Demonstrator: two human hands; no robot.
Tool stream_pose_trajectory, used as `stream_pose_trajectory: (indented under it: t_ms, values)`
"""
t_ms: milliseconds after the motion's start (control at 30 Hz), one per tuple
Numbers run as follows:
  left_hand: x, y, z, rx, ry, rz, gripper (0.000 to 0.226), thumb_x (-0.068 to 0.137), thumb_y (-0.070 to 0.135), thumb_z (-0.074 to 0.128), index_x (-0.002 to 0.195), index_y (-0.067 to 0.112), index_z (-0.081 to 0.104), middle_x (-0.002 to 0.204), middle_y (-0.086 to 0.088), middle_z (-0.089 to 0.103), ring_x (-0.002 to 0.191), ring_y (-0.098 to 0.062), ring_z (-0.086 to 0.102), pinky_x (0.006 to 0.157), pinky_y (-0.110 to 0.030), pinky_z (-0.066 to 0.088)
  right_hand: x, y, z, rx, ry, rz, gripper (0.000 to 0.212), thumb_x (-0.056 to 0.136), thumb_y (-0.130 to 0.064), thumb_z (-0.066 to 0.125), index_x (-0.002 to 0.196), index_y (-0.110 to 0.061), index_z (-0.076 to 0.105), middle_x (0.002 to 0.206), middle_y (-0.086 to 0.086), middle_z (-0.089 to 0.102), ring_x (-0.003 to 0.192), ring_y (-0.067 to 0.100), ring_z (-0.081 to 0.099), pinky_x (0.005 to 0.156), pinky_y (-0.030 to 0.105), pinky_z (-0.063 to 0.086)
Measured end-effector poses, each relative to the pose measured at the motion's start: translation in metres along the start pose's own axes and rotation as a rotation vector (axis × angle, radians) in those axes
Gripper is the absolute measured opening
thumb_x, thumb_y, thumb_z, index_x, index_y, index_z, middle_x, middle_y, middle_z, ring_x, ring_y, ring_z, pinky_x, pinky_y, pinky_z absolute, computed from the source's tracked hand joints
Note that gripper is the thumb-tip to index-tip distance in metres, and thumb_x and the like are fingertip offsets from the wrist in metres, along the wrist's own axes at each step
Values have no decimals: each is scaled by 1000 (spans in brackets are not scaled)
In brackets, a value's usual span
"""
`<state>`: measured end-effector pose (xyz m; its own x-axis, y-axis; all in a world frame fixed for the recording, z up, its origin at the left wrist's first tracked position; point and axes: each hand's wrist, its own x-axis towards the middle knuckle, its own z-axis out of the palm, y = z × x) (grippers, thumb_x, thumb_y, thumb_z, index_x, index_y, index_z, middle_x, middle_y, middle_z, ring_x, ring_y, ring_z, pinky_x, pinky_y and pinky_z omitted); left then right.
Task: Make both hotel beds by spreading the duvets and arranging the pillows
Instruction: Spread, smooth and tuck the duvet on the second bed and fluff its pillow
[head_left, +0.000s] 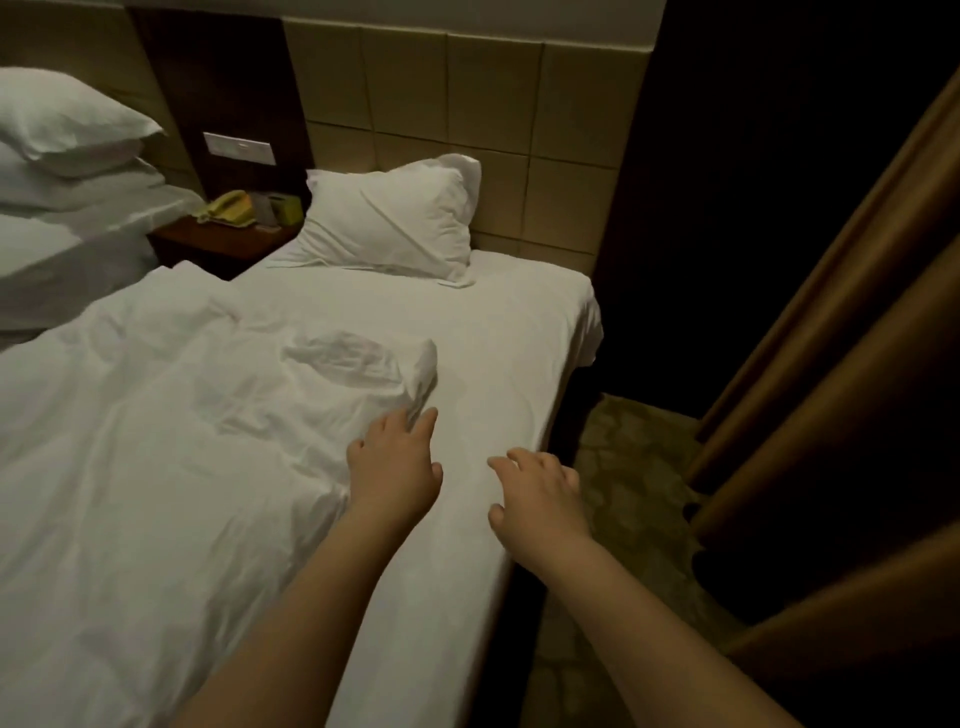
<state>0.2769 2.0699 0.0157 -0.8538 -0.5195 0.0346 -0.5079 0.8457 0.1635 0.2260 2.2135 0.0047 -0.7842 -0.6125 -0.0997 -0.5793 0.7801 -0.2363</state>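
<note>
A white duvet (171, 415) lies crumpled over the left half of the near bed (519, 338), its folded corner near the middle. My left hand (395, 465) reaches to that corner, fingers spread and touching the fabric edge. Over the bare sheet near the bed's right edge hovers my right hand (537, 493), fingers loosely spread and holding nothing. One white pillow (395, 221) leans against the tiled headboard. On the far bed (62, 244) at the left, two pillows (62, 130) are stacked.
A dark wooden nightstand (218, 244) between the beds carries a yellow telephone (228, 208) and a tissue box (285, 208). Brown curtains (831, 389) hang at the right. A narrow strip of patterned carpet (623, 467) runs between bed and curtains.
</note>
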Motion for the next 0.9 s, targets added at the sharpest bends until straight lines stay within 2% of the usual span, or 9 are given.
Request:
stream_pose_trajectory:
  t_ms: [100, 300, 433, 667, 800, 900]
  values:
    - [62, 0, 8, 3, 12, -73, 58, 91, 31, 52, 144, 30, 29, 146, -3, 33, 132, -26, 33, 102, -41, 33, 80, 22, -9, -22, -1, -58, 53, 93, -28, 46, 144, -28, 33, 146, -4, 35, 131, 24, 33, 105, 37, 26]
    - [163, -7, 46, 37, -67, -359, 61, 92, 32, 50, 147, 30, 24, 150, -4, 29, 135, -26, 30, 103, -42, 33, 231, 49, 0, 6, -156, -273, 54, 93, -27, 46, 145, -26, 32, 147, -4, 36, 131, 24, 35, 103, 37, 30]
    - [214, 4, 64, 27, -113, -465, 63, 93, 32, 50, 148, 30, 20, 152, -5, 26, 137, -26, 28, 104, -42, 32, 320, 64, 3, -6, -223, -357, 54, 92, -29, 48, 144, -24, 33, 146, -1, 39, 129, 26, 36, 100, 39, 33]
    - [307, -31, 108, 6, -195, -708, 68, 92, 28, 50, 150, 31, 13, 153, -7, 22, 137, -28, 27, 104, -43, 30, 446, 25, 50, 105, -488, -561, 59, 89, -25, 54, 145, -23, 34, 141, 4, 47, 126, 27, 45, 100, 41, 41]
    - [375, -60, 137, -17, -234, -770, 68, 93, 20, 45, 149, 35, 10, 151, -7, 25, 131, -30, 34, 98, -44, 34, 517, 6, 85, 221, -581, -556, 66, 87, -22, 57, 146, -19, 31, 142, 6, 45, 126, 27, 46, 100, 40, 43]
    - [409, -76, 159, -49, -266, -814, 68, 94, 19, 43, 149, 40, 9, 143, -8, 31, 122, -31, 40, 92, -44, 39, 561, -10, 116, 247, -631, -585, 65, 85, -27, 61, 143, -18, 35, 140, 5, 47, 127, 28, 46, 101, 40, 42]
